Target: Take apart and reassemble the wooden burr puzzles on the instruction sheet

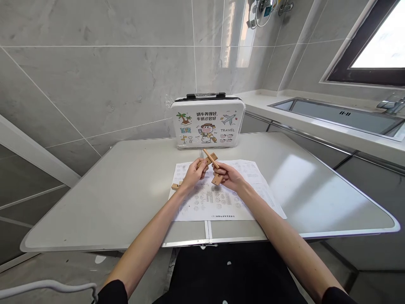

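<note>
My left hand [195, 174] is closed, its thumb and fingers pinching a notched wooden block [214, 156] that points up and to the right. My right hand [231, 176] is closed too. A slim wooden stick [207, 153] rises from its fingertips and crosses in front of the left hand's block. Lower down, the same hand has another wooden block [217, 180] with a slot in it. Whether the pieces are joined or only touching I cannot tell. Just left of my left wrist lie small wooden blocks [175, 186], partly on the printed sheet [218, 211].
Both hands are over a pale folding table [126, 202] with a metal seam down its middle. A white cartoon-printed case [190, 135] stands upright at the back. To the right is a counter with a sink [329, 112], and a tiled wall is behind.
</note>
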`<state>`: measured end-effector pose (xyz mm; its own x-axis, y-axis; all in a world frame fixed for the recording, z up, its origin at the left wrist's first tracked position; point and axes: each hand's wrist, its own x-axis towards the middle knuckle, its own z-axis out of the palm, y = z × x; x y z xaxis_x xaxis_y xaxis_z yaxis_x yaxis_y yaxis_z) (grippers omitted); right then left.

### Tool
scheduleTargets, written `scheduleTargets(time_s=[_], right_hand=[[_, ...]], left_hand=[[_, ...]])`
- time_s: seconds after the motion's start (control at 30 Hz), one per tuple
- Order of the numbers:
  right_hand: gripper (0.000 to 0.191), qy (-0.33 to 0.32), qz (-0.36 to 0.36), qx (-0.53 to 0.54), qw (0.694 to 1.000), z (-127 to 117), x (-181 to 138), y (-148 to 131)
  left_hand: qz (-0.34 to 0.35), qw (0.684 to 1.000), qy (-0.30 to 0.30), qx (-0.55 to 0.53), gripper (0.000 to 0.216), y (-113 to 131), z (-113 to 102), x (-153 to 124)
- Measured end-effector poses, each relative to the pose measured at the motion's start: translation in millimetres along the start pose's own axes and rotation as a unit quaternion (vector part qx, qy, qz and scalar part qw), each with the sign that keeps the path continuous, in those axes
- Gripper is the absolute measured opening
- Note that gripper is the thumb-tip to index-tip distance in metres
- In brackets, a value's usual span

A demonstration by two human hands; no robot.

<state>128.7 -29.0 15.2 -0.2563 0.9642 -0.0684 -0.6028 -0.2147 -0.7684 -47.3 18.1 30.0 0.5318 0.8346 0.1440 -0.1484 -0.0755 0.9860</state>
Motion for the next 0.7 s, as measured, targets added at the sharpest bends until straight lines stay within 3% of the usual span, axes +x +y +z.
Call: scheduleTargets(time_s=[0.47,0.57,0.7], right_hand=[[0.030,0.001,-0.002,0.029,1.000,3,1,2],[0.032,0.042,-0.016,0.026,0.999,0,4,3],[0.036,0.125,-0.099,0.041,0.986,-12,11,3]], left_hand=[[-0.013,0.999,0.010,-0.039,0.037,-4,5,0],[0.001,0.999,0.016,-0.031,0.038,-7,5,1],[0.014,0.998,0.054,-0.020,0.034,-10,5,2]])
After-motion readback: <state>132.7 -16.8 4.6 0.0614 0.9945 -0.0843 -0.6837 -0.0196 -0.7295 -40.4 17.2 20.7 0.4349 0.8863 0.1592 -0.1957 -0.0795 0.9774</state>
